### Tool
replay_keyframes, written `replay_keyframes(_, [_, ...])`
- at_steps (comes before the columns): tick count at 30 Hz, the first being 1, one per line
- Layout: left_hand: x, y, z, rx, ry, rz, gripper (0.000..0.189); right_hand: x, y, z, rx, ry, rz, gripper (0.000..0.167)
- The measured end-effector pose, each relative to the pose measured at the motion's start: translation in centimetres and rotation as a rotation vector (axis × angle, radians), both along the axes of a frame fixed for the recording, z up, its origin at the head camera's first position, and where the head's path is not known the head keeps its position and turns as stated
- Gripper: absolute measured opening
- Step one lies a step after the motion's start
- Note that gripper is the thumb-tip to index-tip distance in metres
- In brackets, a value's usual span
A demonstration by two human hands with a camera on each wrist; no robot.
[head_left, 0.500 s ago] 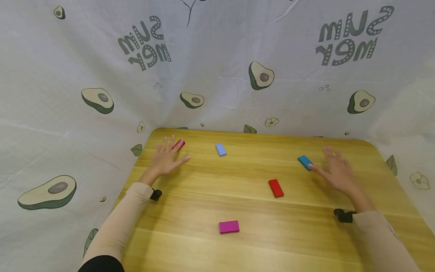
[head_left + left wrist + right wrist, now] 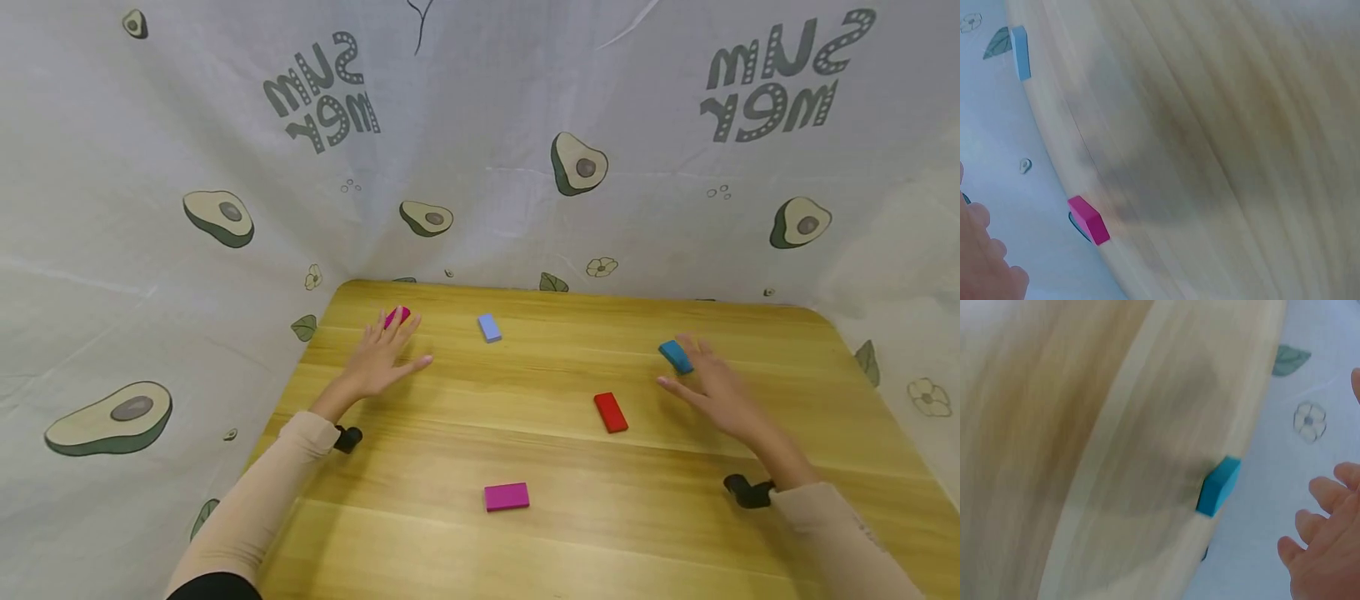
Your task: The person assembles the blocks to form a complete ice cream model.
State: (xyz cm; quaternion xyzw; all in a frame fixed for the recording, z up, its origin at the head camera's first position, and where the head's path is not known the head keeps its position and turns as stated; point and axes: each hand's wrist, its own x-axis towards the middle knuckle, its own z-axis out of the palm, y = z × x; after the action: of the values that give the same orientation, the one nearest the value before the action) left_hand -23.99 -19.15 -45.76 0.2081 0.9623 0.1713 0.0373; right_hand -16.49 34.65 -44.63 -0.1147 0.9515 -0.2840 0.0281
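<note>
Here the left hand (image 2: 375,354), fingers spread and loose, hovers over a small pink block (image 2: 397,316), a flat glossy slab at the far left of the wooden table (image 2: 465,550). The right hand (image 2: 712,387), likewise relaxed and holding nothing, reaches the teal block (image 2: 675,356) at the far right, its fingers just beside it.

Both wrist views motion-blurred; pink block (image 2: 397,316) half hidden behind left hand (image 2: 377,360), fingers (image 2: 1319,487) cut off at edge.

A makeshift recording booth: avocado-print cloth (image 2: 480,150) walls in a bare wooden table (image 2: 525,450).
</note>
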Motion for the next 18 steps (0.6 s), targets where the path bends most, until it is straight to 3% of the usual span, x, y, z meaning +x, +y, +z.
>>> replay_keyframes(8, [1.8,1.4,0.0,0.026,0.022,-0.075,0.085,1.2,-2.2,0.1,-0.134,-0.026,0.058,0.085])
replay_keyframes(18, [5.0,3.3,-0.7,0.030,0.006,-0.165,0.084,2.3,-3.9,-1.1,-0.189,-0.041,0.077,0.084])
